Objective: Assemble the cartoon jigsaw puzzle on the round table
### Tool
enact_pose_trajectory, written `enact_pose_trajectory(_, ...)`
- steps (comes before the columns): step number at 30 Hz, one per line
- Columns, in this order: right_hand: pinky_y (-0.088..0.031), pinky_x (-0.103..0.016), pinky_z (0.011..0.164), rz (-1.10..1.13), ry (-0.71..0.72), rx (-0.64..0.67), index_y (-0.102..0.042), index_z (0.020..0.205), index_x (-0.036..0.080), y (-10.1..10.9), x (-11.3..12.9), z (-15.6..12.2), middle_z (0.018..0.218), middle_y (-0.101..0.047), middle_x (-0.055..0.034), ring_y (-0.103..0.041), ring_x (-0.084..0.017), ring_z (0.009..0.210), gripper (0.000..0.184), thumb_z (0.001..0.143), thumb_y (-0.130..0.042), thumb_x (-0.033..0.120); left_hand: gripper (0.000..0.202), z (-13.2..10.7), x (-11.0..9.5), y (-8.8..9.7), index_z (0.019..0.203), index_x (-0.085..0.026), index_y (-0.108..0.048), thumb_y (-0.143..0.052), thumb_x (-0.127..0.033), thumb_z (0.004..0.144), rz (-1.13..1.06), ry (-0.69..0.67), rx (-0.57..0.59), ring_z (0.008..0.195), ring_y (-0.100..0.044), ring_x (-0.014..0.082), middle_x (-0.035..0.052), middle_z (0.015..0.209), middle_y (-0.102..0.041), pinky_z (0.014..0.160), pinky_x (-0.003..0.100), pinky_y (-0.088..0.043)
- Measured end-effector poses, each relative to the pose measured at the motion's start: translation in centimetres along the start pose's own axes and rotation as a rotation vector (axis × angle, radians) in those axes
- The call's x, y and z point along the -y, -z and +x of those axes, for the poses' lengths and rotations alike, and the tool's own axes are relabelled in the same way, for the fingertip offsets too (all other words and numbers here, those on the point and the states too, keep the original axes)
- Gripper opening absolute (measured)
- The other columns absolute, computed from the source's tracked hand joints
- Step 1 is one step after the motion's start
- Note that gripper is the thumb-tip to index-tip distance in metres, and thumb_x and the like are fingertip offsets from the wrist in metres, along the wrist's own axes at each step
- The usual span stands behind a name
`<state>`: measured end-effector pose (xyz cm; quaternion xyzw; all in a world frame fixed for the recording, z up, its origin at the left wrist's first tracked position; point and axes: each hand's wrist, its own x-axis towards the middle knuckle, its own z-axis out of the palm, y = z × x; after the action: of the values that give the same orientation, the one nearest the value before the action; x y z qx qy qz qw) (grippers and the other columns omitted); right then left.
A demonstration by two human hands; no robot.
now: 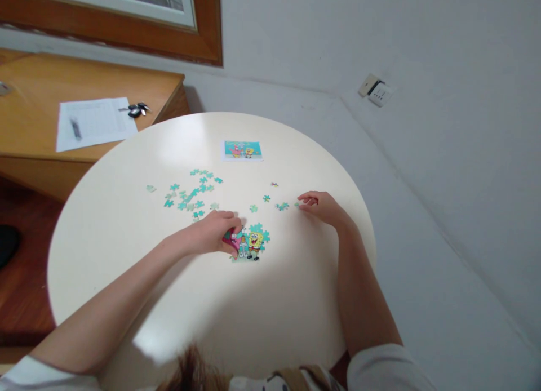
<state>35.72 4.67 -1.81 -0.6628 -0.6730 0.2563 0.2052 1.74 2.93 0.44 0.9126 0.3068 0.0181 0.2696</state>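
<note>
Hands of one person rest on a round cream surface point(127, 256), both forearms bare and reaching in from the near edge. Left hand point(215, 231): knuckles up, fingers curled down onto the left edge of the assembled section point(252, 241) of a jigsaw, covering part of its pink area. The grip looks closed, but whether a piece is pinched under the fingers cannot be told. Assembled section lies near the middle of the surface, slightly toward the person, and shows a yellow cartoon figure against teal. Right hand point(324, 207): palm down, fingers stretched flat toward the left, grip slack and holding nothing. Its fingertips lie just beside a small teal piece point(297, 204); contact cannot be determined. A few stray pieces point(282, 206) sit between the two hands, beyond the assembled section. Main scatter of loose teal pieces point(192, 191) lies beyond the left hand, well apart from the right. Reference card point(242, 150) with the same cartoon picture lies flat at the far side. To the far left, a second, wooden surface point(34, 115) carries a printed sheet point(95, 122) and a bunch of keys point(137, 109). Framed picture point(127, 19) and wall switch point(376, 89) are on the white wall.
</note>
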Motion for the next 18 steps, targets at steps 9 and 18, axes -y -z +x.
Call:
enact_pose_trajectory(9, -0.045, -0.025, 0.065, -0.038, 0.045, 0.048, -0.074, 0.089, 0.017, -0.21, 0.31, 0.13, 0.073, -0.064, -0.0010, -0.053, -0.012, 0.065, 0.025, 0.066, -0.066, 0.022, 0.034, 0.00, -0.10, 0.06, 0.082, -0.019, -0.050, -0.076, -0.039, 0.070, -0.025, 0.019, 0.016, 0.069, -0.046, 0.0155, 0.0005, 0.081, -0.051, 0.065, 0.025, -0.031)
enact_pose_trajectory(18, -0.041, -0.024, 0.060, 0.045, 0.044, 0.041, -0.069, 0.081, 0.017, -0.45, 0.02, 0.09, 0.062, -0.058, 0.0024, -0.052, -0.011, 0.060, 0.020, 0.064, -0.065, 0.025, 0.035, 0.01, -0.42, 0.32, 0.079, -0.020, -0.049, -0.076, -0.040, 0.070, -0.043, 0.032, 0.015, 0.069, -0.046, 0.0152, 0.0007, 0.081, -0.052, 0.065, 0.026, -0.031)
